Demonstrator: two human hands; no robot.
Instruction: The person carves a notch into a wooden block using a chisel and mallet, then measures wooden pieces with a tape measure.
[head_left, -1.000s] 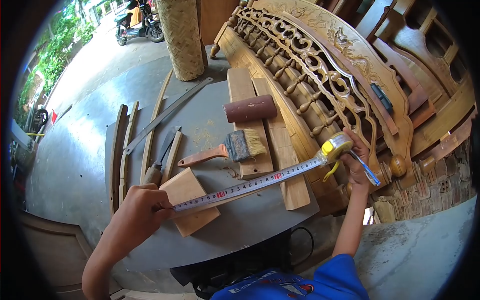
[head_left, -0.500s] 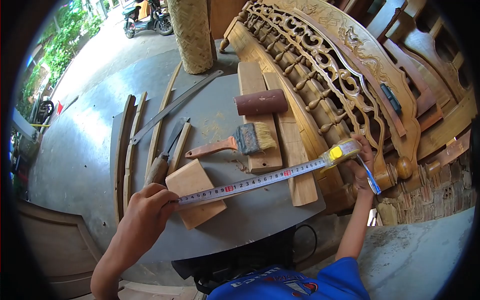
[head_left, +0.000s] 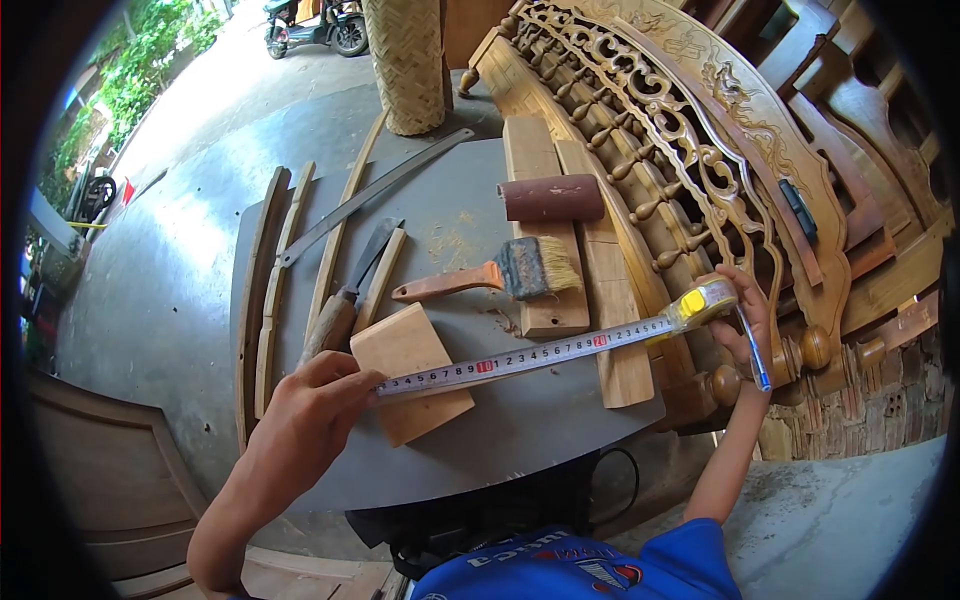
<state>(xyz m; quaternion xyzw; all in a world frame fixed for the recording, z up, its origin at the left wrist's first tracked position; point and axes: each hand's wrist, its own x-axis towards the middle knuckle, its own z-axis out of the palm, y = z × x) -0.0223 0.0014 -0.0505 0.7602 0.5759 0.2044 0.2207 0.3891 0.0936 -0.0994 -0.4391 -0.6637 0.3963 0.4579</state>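
Note:
My left hand [head_left: 305,420] pinches the free end of a tape measure [head_left: 540,352]. The pulled-out blade slopes up to the yellow-and-clear case, which my right hand [head_left: 745,318] grips. A blue-and-white pen [head_left: 756,355] is also tucked in the right hand's fingers. Beneath the tape near my left hand lies a wooden block [head_left: 402,342], partly covered by the blade. Beyond it rest a wide paintbrush [head_left: 520,270] and a wooden-handled chisel-like tool [head_left: 332,325]. A dark red sandpaper-like roll [head_left: 552,198] sits across a wooden board [head_left: 530,150].
These things lie on a grey tabletop [head_left: 500,455]. Several thin wooden strips [head_left: 270,290] and a long metal blade [head_left: 380,195] are at left. A carved wooden panel [head_left: 660,110] with turned spindles leans at right. A woven column [head_left: 408,70] stands behind.
The whole scene has shifted slightly right and a little up at the left in view. Both hands keep hold of the tape measure, which stays stretched out.

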